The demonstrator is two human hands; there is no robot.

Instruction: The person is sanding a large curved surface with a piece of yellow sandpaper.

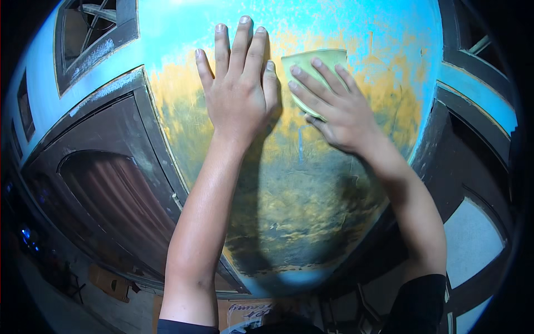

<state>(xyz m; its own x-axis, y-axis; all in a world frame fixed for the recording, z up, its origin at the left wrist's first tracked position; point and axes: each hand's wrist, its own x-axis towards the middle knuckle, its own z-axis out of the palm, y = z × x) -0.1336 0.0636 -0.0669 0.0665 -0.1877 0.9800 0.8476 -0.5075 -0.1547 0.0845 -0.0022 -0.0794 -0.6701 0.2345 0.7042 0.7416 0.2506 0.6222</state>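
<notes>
A wall [308, 183] with worn turquoise paint, orange-yellow patches and dark stained areas stands before me. My left hand [242, 83] lies flat on it, fingers spread and pointing up, holding nothing. To its right, my right hand [338, 104] presses a pale yellow-green sheet [315, 60], perhaps sandpaper or a cloth, against the wall. The fingers lie over the sheet's face and the thumb is at its lower edge. The upper edge of the sheet is nearly straight and its lower edge curves.
On the left is a dark wooden door [154, 167] with a brown curtain [112, 183] in its panel, and a window frame [100, 54] above. Another dark door frame [463, 137] rises at the right. Cardboard [109, 282] lies on the floor, lower left.
</notes>
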